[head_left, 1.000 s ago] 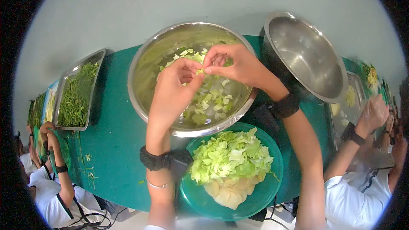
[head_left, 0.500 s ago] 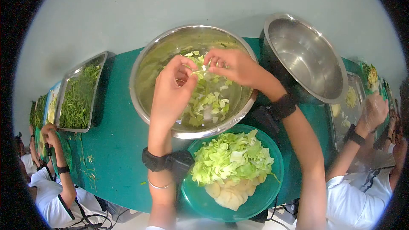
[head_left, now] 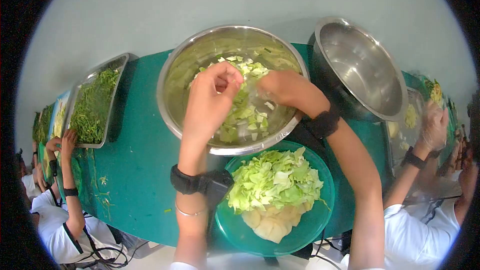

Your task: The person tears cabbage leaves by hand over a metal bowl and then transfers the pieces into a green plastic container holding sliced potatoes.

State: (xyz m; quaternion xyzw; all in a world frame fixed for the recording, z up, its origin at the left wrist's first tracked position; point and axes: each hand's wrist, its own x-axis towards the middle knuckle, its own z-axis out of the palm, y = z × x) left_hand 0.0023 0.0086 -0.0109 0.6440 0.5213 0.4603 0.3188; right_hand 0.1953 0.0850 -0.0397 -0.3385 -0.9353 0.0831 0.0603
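Note:
Both of my hands are over a large steel bowl (head_left: 172,120) that holds small torn pieces of pale green leaf (head_left: 245,112). My left hand (head_left: 212,95) has its fingers curled and thumb pressed in; what it pinches, if anything, is too small to make out. Close beside it on the right, my right hand (head_left: 290,90) is turned down into the bowl, its fingers mostly hidden and blurred. Below the bowl sits a green plate (head_left: 227,230) with a heap of leaf pieces (head_left: 275,180) and pale round slices (head_left: 272,222).
A second steel bowl (head_left: 362,70) stands tilted at the right. At the left lies a metal tray (head_left: 117,95) of cut greens (head_left: 95,107). People work at both sides; one person's hands (head_left: 62,145) touch the tray. Another tray (head_left: 395,145) is at far right.
My right hand has moved down and turned over, its fingers now lower in the bowl. My left hand has shifted slightly right. The hands of the person at left have reached up to the tray.

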